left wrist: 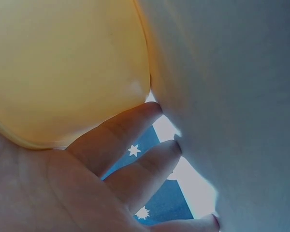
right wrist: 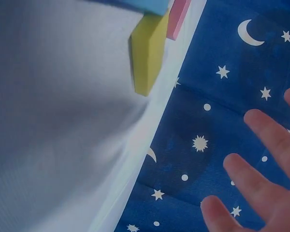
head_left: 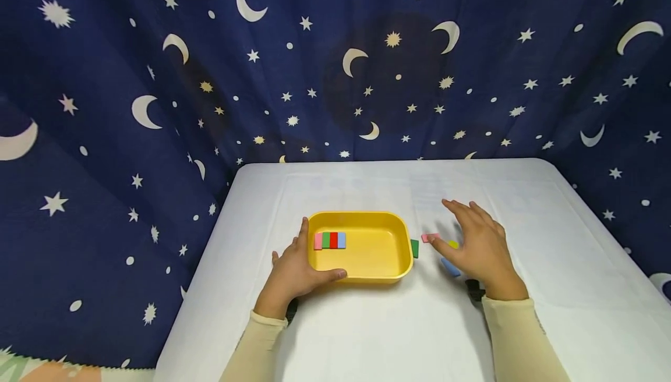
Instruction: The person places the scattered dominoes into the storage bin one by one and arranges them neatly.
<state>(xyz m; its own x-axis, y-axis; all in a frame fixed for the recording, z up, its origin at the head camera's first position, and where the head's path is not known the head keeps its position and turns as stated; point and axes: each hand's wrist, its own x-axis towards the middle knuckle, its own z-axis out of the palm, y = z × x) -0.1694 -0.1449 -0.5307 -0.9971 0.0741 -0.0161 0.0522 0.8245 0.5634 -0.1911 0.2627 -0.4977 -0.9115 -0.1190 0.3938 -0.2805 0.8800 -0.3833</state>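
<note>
A yellow tray [head_left: 374,249] [left wrist: 72,63] has my left hand [head_left: 295,271] [left wrist: 101,179] around its near left corner, thumb along the near rim, straight fingers against the left side. Inside, at the left, pink [head_left: 318,241], green [head_left: 326,240], red [head_left: 334,240] and light blue [head_left: 342,240] pieces lie side by side. My right hand [head_left: 479,248] [right wrist: 266,193] hovers with spread fingers over loose pieces: pink [head_left: 428,237] [right wrist: 179,19], yellow [head_left: 453,244] [right wrist: 149,55] and blue [head_left: 450,267] [right wrist: 145,5], the last two partly hidden in the head view.
A dark green piece [head_left: 415,248] lies against the tray's right side. The white-covered table [head_left: 367,335] reaches back to a dark blue curtain [head_left: 325,67] with moons and stars, which also hangs at both sides.
</note>
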